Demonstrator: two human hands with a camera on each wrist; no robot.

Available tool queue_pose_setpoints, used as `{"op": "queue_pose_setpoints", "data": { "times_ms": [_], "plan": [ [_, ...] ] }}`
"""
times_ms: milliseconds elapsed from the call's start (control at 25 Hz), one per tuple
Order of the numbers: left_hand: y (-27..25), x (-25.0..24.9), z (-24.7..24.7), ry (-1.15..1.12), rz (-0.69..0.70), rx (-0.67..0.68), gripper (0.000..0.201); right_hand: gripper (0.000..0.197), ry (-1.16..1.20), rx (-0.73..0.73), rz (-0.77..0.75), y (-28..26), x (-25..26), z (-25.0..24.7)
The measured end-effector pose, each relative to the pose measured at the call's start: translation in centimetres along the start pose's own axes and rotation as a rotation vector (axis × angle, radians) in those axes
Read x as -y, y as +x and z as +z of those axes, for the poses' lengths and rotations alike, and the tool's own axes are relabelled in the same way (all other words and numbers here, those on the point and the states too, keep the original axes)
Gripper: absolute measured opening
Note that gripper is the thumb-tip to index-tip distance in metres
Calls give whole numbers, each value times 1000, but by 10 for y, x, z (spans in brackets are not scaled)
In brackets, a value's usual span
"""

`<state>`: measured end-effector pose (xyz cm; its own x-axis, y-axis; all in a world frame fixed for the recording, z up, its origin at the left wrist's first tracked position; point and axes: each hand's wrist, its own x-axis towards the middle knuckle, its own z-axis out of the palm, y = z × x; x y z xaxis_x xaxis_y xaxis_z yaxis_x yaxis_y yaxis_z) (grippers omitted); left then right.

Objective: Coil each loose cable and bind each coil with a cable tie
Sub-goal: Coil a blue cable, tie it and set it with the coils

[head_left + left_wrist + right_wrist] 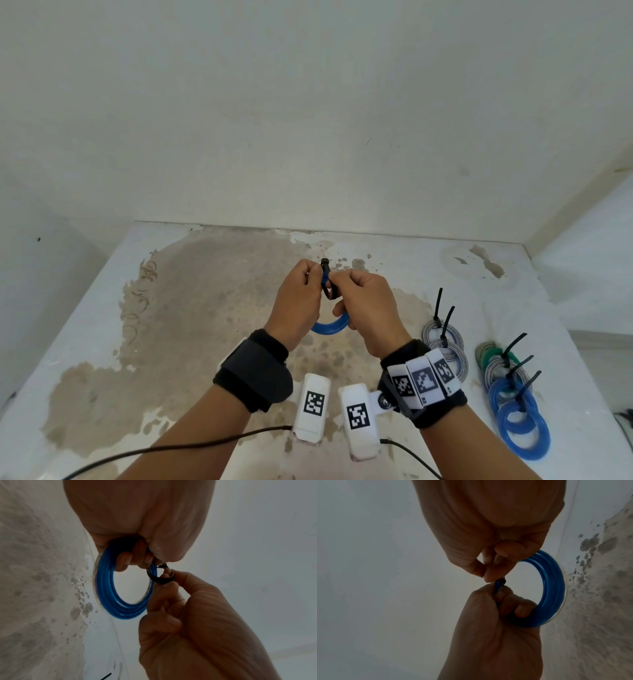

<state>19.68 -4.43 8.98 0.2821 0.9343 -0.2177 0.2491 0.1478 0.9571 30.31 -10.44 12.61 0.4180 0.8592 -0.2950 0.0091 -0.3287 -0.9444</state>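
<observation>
A: Where is the coil now?

B: Off the table (205, 342), held up between both hands over its middle. The blue coil (330, 327) hangs below them, its ring standing on edge, the lower arc showing between the wrists.

A: And the tie?

B: The black cable tie (328, 282) loops round the top of the coil, on its far side, right where the hands meet. Its head or tip pokes up just above the fingers. The loop looks slack in the left wrist view, with a gap between it and the strands.

A: Who holds what?

B: The left hand (298, 301) has its fingers curled through the ring and grips the strands beside the tie. The right hand (368, 308) pinches the tie between thumb and forefinger, its other fingers folded in. Both sit equally close; the tie lies at the right hand's fingertips.

A: So the next pull?

B: I judge the right hand must draw the tail away from the coil while the left steadies it. The bound coils (507, 387) lie near right.
</observation>
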Motion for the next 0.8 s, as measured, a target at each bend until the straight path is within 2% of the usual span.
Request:
{"op": "queue_pose_setpoints", "data": {
  "times_ms": [160,320,640,800],
  "plan": [
    [-2,1,0,15,65,6,25,22,46,-4,12,-2,1,0],
    [-7,1,-1,118,223,-29,23,23,110,8,43,-4,3,1],
    [-18,9,0,223,389,-98,21,19,234,0,163,-3,6,3],
    [-22,9,-2,244,381,-77,21,21,158,24,174,1,6,0]
  ]
}}
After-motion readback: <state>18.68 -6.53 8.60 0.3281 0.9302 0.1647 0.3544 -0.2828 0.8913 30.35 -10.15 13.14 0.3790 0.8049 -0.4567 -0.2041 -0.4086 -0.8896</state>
